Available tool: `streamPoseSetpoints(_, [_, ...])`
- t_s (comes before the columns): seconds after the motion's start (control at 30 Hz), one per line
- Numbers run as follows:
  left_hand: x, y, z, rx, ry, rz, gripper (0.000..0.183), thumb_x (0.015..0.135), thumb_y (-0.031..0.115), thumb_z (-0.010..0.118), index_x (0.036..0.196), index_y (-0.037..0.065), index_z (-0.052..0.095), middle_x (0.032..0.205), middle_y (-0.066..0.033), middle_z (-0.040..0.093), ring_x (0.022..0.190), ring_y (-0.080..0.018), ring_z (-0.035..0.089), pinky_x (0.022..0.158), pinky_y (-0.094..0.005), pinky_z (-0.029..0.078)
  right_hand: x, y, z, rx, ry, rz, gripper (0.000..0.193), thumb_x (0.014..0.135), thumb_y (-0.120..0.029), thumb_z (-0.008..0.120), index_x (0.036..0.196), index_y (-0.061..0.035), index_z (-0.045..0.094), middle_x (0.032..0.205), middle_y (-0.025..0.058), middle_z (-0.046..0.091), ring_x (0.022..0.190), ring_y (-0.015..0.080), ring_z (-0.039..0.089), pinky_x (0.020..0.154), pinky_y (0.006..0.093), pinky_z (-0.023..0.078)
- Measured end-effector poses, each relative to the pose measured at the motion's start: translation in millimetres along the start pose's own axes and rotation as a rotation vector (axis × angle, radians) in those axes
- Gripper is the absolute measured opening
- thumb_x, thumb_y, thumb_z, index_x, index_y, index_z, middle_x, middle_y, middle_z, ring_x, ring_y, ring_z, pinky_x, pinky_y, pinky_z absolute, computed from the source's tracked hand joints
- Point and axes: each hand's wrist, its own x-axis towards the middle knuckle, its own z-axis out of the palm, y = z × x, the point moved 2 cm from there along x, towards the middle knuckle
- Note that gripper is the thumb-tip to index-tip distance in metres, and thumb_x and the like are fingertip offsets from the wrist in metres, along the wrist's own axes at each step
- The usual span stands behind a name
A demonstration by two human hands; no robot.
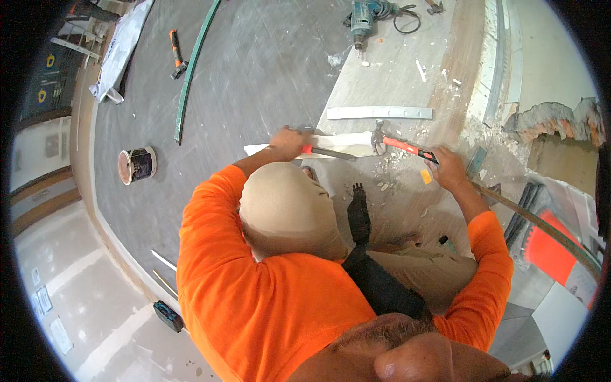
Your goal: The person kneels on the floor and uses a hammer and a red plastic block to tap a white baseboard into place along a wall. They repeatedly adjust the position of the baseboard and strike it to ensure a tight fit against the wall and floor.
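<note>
My left hand (289,141) is closed around the red grip of a dark, chisel-like bar (335,153), whose shaft points right, low over the floor. Beneath it lies a long white strip (350,141). In my right hand (449,169) is a claw hammer (407,148), gripped near the end of its orange and black handle. The hammer's head is at the right end of the white strip; whether they touch I cannot tell. White rubble (387,170) is scattered below the hammer. My bent knee hides part of the floor below my left hand.
Ahead lie a perforated metal strip (380,113) and a teal power drill (364,22). A green rail (191,76), an orange-handled hammer (177,56) and a bucket (137,165) are to the left. A broken wall edge (560,121) stands right; a long curved bar (541,224) runs beside my right forearm.
</note>
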Motion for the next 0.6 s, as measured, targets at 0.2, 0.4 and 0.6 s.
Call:
streamPoseSetpoints(0.2, [-54, -132, 13, 0.35, 0.011, -0.069, 0.049, 0.096, 0.016, 0.05, 0.145, 0.017, 0.042, 0.112, -0.0073, 0.07, 0.111, -0.0253, 0.065, 0.112, -0.0461, 0.037, -8, 11, 16, -0.053, 0.02, -0.058, 0.034, 0.085, -0.023, 0.07, 0.111, -0.0049, 0.059, 0.104, 0.0146, 0.06, 0.101, 0.0351, 0.059, 0.084, 0.0456, 0.049])
streamPoseSetpoints(0.4, [-95, -158, -34, 0.328, -0.079, -0.335, 0.035, 0.094, 0.032, 0.059, 0.124, 0.015, 0.062, 0.103, -0.0084, 0.072, 0.103, -0.0264, 0.067, 0.104, -0.0456, 0.041, 19, 31, 21, -0.165, 0.03, -0.227, 0.034, 0.084, -0.021, 0.069, 0.112, -0.0046, 0.058, 0.104, 0.0135, 0.059, 0.101, 0.0338, 0.058, 0.086, 0.0449, 0.048])
streamPoseSetpoints(0.6, [-152, -108, -85, -0.054, 0.294, -0.561, 0.057, 0.085, 0.059, 0.065, 0.11, 0.008, 0.069, 0.088, -0.0123, 0.073, 0.085, -0.0313, 0.07, 0.081, -0.0439, 0.051, 65, 7, 8, -0.111, 0.113, -0.213, 0.031, 0.086, -0.02, 0.067, 0.112, -0.0043, 0.06, 0.105, 0.0133, 0.06, 0.103, 0.0333, 0.059, 0.087, 0.045, 0.049])
